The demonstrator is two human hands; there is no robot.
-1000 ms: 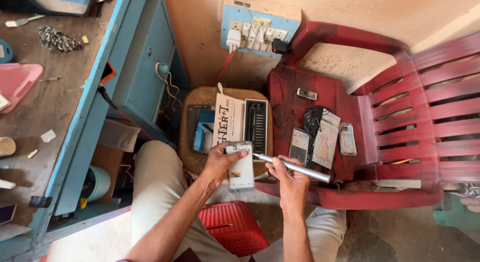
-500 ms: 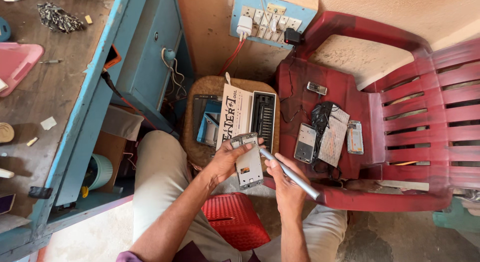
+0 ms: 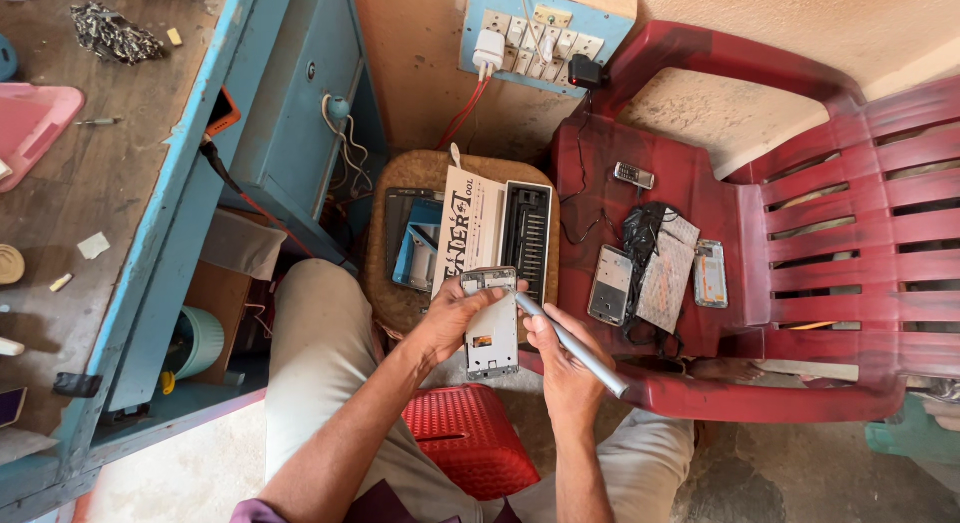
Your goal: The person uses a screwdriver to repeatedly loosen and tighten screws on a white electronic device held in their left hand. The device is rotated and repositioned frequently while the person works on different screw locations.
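Grey metal frame (image 3: 492,325) of an opened phone sits upright in the left hand (image 3: 452,318), fingers wrapped round its left edge and thumb over the top; a second ago it lay lower and flatter against the lap, and it has since been lifted and turned square to the camera. The right hand (image 3: 560,361) is closed round a slim silver screwdriver (image 3: 572,345), which has swung from nearly level to a steep slant, its tip now touching the frame's upper right edge, so the work looks to be at a screw or seam there. Just behind the hands a round wooden stool (image 3: 392,295) carries a bit case (image 3: 498,225) with its lid open and a blue tray (image 3: 418,255). To the right, a red plastic chair (image 3: 800,213) holds several phone parts (image 3: 610,285) and a tangle of black cable (image 3: 640,233). A red basket (image 3: 465,435) sits between the knees, close under the wrists, and the blue bench (image 3: 150,273) crowds the left elbow
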